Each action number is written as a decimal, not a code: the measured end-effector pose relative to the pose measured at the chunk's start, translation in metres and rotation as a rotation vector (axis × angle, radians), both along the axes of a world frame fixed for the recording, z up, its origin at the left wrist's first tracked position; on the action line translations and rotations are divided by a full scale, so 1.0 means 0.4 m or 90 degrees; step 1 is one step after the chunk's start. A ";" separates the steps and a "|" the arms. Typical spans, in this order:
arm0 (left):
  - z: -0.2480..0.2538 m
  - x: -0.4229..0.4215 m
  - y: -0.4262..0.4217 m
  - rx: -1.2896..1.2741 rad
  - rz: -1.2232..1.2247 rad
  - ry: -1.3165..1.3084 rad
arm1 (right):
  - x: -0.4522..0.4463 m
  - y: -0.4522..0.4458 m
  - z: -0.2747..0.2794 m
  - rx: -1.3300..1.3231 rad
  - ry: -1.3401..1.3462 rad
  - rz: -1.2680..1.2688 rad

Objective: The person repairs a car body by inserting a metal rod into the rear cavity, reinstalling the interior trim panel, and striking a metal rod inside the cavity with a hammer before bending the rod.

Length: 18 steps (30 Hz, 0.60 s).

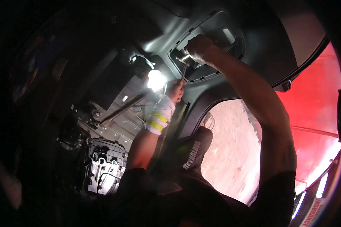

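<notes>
My left hand, with a white and yellow band around the wrist, is closed on the lower part of a thin rod-like tool. The tool points up into a framed opening in dark interior trim. Above it, my right hand is curled at this opening, beside a shiny metal piece at the tool's upper end. Its fingers are closed, but what they grip is hidden. A bright lamp shines just left of my left hand.
Metal panelling and a dark-framed unit with pale parts are at lower left. A dark item with white lettering lies between my arms. Further right are the curved trim edge, a red surface and a sign.
</notes>
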<state>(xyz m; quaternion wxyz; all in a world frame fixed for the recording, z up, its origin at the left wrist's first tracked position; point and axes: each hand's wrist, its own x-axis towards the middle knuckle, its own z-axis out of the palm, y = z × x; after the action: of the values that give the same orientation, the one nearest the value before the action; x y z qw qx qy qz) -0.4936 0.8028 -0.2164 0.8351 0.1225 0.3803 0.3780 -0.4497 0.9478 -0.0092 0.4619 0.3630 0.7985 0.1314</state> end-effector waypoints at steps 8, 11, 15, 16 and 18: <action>-0.003 0.023 -0.002 0.057 -0.014 -0.051 | 0.029 -0.011 0.044 0.055 0.041 0.081; 0.002 0.033 -0.013 0.042 0.002 -0.024 | 0.033 -0.026 0.048 0.046 0.112 0.070; -0.009 0.030 -0.012 0.025 -0.021 -0.072 | 0.015 -0.030 0.020 0.103 0.245 0.068; -0.008 0.017 -0.011 0.036 -0.028 -0.093 | 0.002 -0.031 0.019 0.098 0.265 0.072; -0.008 -0.011 -0.001 0.059 -0.046 -0.130 | -0.016 -0.038 0.013 0.099 0.300 0.041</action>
<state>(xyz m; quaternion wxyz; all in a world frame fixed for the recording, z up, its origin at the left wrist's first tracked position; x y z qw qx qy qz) -0.4978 0.8026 -0.2196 0.8761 0.1353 0.2710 0.3751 -0.4562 0.9326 -0.0040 0.2291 0.3926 0.8827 0.1190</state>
